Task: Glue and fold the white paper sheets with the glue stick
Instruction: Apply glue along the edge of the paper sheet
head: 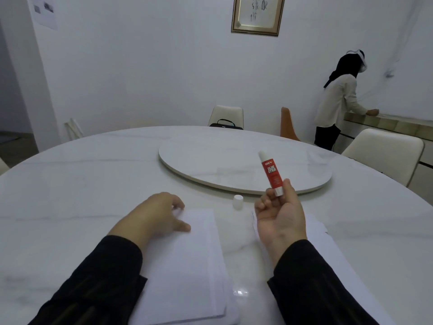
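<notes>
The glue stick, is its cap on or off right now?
Off. The glue stick, held by the right hand, shows a bare white tip, and its white cap stands on the table near the paper sheets.

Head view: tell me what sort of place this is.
Probably a dining or meeting room. A large round marble table carries a turntable at its centre, padded chairs stand around it, and a framed piece of calligraphy hangs on the white wall.
</notes>
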### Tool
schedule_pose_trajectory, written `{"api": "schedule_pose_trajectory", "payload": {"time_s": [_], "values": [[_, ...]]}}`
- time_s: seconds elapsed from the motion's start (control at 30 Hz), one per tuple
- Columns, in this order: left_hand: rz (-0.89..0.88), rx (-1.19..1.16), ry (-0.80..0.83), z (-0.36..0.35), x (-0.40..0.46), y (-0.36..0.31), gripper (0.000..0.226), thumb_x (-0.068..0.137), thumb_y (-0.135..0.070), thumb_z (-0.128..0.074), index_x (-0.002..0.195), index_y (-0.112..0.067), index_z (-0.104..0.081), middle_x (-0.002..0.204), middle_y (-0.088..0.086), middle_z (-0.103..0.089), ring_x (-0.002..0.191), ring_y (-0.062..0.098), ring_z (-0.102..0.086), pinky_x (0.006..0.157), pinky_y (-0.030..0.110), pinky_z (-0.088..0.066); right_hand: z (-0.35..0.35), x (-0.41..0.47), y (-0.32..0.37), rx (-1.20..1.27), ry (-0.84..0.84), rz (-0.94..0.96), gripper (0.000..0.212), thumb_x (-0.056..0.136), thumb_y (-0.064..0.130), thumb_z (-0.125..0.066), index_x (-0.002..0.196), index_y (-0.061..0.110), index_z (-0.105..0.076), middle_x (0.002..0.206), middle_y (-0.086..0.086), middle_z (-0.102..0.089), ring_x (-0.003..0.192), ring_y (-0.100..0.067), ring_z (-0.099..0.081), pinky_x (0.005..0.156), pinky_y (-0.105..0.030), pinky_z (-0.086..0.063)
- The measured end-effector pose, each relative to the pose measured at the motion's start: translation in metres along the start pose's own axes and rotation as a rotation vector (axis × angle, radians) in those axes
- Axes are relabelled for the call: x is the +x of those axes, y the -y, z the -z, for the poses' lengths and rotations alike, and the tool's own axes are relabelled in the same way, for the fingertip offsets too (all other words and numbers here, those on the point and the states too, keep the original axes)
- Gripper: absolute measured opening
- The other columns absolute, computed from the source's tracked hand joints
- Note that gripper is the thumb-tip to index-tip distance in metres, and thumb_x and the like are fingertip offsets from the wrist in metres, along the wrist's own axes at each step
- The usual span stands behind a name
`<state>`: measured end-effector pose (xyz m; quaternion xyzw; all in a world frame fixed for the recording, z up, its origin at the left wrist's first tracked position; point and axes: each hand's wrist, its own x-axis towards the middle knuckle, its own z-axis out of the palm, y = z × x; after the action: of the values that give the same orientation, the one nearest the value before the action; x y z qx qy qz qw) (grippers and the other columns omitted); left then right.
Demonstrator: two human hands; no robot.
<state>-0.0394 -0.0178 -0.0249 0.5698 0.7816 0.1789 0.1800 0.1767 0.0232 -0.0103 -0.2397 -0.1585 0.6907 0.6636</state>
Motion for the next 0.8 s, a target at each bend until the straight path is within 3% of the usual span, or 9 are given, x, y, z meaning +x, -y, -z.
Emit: {"api": "schedule_pose_trajectory", "payload": {"time_s": [0.07,0.13,0.2,0.27,0.43,0.53,0.67,0.8], "values": [[-0.02,-0.032,-0.108,0.003,-0.001,0.001,0.043,0.061,-0.032,-0.084,0.098,-0.028,-0.063,0.112,-0.006,-0.058,0.106,0.018,-0.055,0.096,0.035,-0.043,0.001,0.001,0.001,-0.006,-0.012,0.005,0.02,0.09,0.032,-0.059,0.084,0.013,-0.056,0.057,0.001,-0.047,0.045,-0.009,-0.034,0.045,-0.02,-0.03],[-0.036,-0.011,-0.211,0.004,0.0,0.001,0.028,0.063,-0.025,-0.082,0.074,-0.03,-0.056,0.094,-0.008,-0.06,0.095,0.02,-0.054,0.087,0.032,-0.04,0.002,0.002,0.002,-0.004,-0.015,0.008,0.02,0.091,0.033,-0.058,0.084,0.014,-0.055,0.057,0.001,-0.047,0.044,-0.01,-0.034,0.044,-0.02,-0.031],[-0.051,-0.007,-0.32,0.002,0.004,0.001,0.025,0.07,-0.019,-0.074,0.063,-0.029,-0.052,0.081,-0.01,-0.059,0.094,0.024,-0.053,0.08,0.029,-0.034,0.001,0.004,0.005,0.003,-0.014,0.009,0.021,0.091,0.033,-0.058,0.083,0.014,-0.055,0.056,0.002,-0.047,0.044,-0.01,-0.034,0.044,-0.02,-0.031],[-0.063,-0.057,-0.345,0.0,0.008,0.004,0.028,0.073,-0.014,-0.069,0.058,-0.031,-0.053,0.077,-0.009,-0.059,0.095,0.028,-0.053,0.073,0.028,-0.036,0.001,0.005,0.005,0.008,-0.021,0.001,0.022,0.091,0.033,-0.058,0.084,0.013,-0.055,0.056,0.002,-0.047,0.044,-0.01,-0.034,0.045,-0.02,-0.03],[-0.141,-0.141,-0.274,0.005,0.012,0.005,0.028,0.078,-0.02,-0.065,0.057,-0.036,-0.057,0.078,-0.009,-0.062,0.094,0.027,-0.054,0.072,0.029,-0.041,0.002,0.006,0.005,0.032,-0.002,-0.025,0.023,0.091,0.035,-0.058,0.086,0.012,-0.056,0.057,0.001,-0.049,0.046,-0.011,-0.038,0.047,-0.021,-0.034],[-0.236,-0.271,-0.271,0.022,0.009,-0.007,0.023,0.083,-0.02,-0.064,0.064,-0.033,-0.062,0.074,-0.007,-0.063,0.079,0.018,-0.057,0.068,0.026,-0.04,0.0,0.007,0.006,0.043,0.015,-0.023,0.025,0.09,0.037,-0.058,0.089,0.012,-0.056,0.059,0.001,-0.053,0.048,-0.011,-0.044,0.046,-0.021,-0.04],[-0.354,-0.301,-0.197,0.029,0.007,-0.033,0.011,0.089,-0.016,-0.059,0.083,-0.021,-0.068,0.079,-0.003,-0.066,0.071,0.007,-0.057,0.066,0.012,-0.041,-0.001,0.008,0.011,0.061,0.024,0.001,0.025,0.088,0.037,-0.061,0.088,0.012,-0.057,0.059,0.001,-0.054,0.048,-0.01,-0.045,0.047,-0.02,-0.041],[-0.322,-0.096,-0.2,-0.001,0.023,-0.042,0.016,0.087,-0.024,-0.056,0.08,-0.037,-0.06,0.089,-0.007,-0.066,0.095,0.017,-0.056,0.08,0.021,-0.037,-0.001,0.005,0.015,0.079,0.018,0.016,0.019,0.084,0.028,-0.067,0.088,0.011,-0.059,0.061,0.0,-0.052,0.051,-0.01,-0.046,0.048,-0.019,-0.043]]}}
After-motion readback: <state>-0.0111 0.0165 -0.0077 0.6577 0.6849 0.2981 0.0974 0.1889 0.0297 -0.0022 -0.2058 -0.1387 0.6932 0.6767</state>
